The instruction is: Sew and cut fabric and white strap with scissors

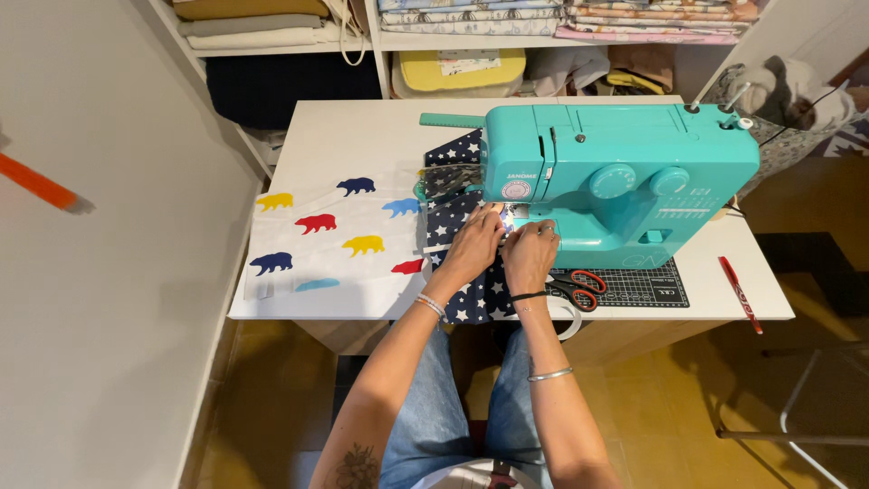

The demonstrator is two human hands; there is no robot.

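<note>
- Hands at sewing machine (615, 172), turquoise, on white table (362, 136).
- Left hand (472, 246): flat on navy star-print fabric (453, 226), fingers stretched forward toward needle area, pressing cloth down, no pinch visible.
- Right hand (529, 254): just beside left, fingers curled slightly, tips at machine's presser area; exact hold on cloth not clear, cannot tell if pinching or only pressing.
- Navy star-print fabric: under both hands, running from behind machine's left end down over front table edge toward lap.
- Bracelets on left wrist; black band on right wrist, silver bangle further up right forearm.
- White fabric with coloured bears (335, 240): spread flat left of star fabric, touching or overlapping its edge.
- Scissors (579, 288), red-and-black handles: on dark cutting mat (643, 285), just right of right wrist.
- Red pen-like tool (740, 292): near right table edge, well apart from hands.
- Turquoise ruler (450, 119): behind machine's left end.
- Shelves (471, 45) with folded fabrics beyond table.
- Orange object (36, 186), blurred, far left.
</note>
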